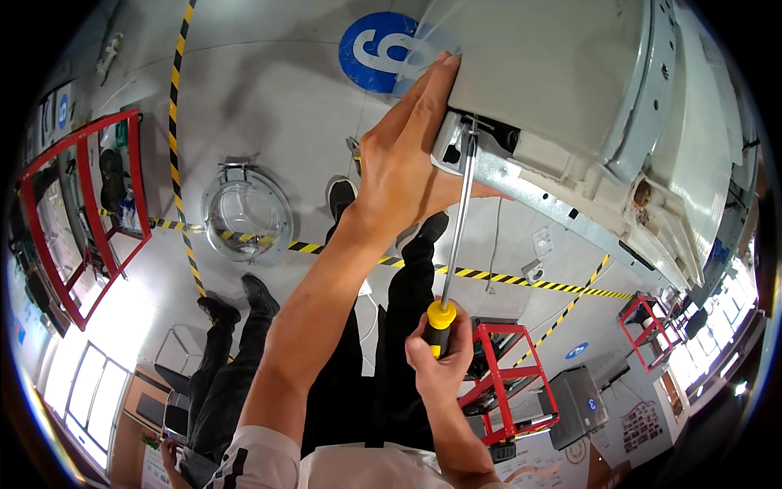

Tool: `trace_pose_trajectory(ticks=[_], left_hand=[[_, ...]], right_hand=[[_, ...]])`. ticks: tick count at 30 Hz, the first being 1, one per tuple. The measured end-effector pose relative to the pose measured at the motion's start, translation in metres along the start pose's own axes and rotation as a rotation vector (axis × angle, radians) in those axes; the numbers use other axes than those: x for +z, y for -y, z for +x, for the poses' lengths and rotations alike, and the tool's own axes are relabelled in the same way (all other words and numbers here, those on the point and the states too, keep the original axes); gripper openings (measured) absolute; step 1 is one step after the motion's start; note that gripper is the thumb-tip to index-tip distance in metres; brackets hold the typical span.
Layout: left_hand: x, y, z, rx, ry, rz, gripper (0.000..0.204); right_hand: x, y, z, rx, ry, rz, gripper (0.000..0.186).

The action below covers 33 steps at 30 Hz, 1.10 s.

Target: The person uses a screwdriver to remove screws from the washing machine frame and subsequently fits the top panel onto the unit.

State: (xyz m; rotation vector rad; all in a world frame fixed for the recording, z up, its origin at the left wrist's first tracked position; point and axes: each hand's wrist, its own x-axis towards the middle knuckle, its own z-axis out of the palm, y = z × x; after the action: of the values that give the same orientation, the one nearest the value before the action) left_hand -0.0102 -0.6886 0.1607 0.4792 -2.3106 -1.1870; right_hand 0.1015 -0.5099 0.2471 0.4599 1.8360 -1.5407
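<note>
A long screwdriver [461, 220] with a yellow and black handle is gripped in my right hand [444, 359]. Its tip meets the metal corner bracket [466, 153] along the edge of a large white appliance casing [538, 65]. My left hand [403, 155] lies against that same corner, fingers stretched along the casing's side and the thumb passing beneath the metal edge. Whether a screw sits under the tip is too small to tell. Right of the bracket, a white plastic part [562, 167] runs along the casing.
On the floor lies a round glass washer door [246, 213]. Yellow-black tape [174, 106] crosses the floor. Red-framed carts stand at left [81, 212] and lower right [509, 375]. Another person's legs [228, 359] are at lower left. A power socket [533, 270] lies below the casing.
</note>
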Motion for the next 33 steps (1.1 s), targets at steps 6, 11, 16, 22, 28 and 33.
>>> trace_pose_trajectory(ticks=[6, 11, 16, 22, 28, 33], left_hand=[[-0.002, -0.004, 0.003, -0.005, -0.026, -0.011, 0.107], [0.0, -0.002, 0.008, 0.063, -0.123, -0.066, 0.107], [-0.001, -0.003, 0.002, -0.035, 0.002, 0.028, 0.106], [-0.004, -0.008, 0.006, 0.043, -0.08, 0.006, 0.106], [-0.003, -0.007, 0.005, 0.002, -0.051, 0.054, 0.106], [-0.005, -0.008, 0.004, -0.033, 0.012, 0.085, 0.105]], right_hand=[[0.018, 0.004, -0.003, 0.041, 0.147, 0.241, 0.045], [0.025, 0.004, -0.002, 0.123, 0.208, 0.381, 0.043], [0.033, 0.003, 0.003, 0.038, 0.037, 0.325, 0.037], [0.031, 0.004, 0.004, 0.079, 0.236, 0.47, 0.036], [0.034, 0.015, -0.002, 0.172, 0.179, 0.419, 0.039], [0.036, 0.006, -0.005, 0.04, 0.033, 0.229, 0.031]])
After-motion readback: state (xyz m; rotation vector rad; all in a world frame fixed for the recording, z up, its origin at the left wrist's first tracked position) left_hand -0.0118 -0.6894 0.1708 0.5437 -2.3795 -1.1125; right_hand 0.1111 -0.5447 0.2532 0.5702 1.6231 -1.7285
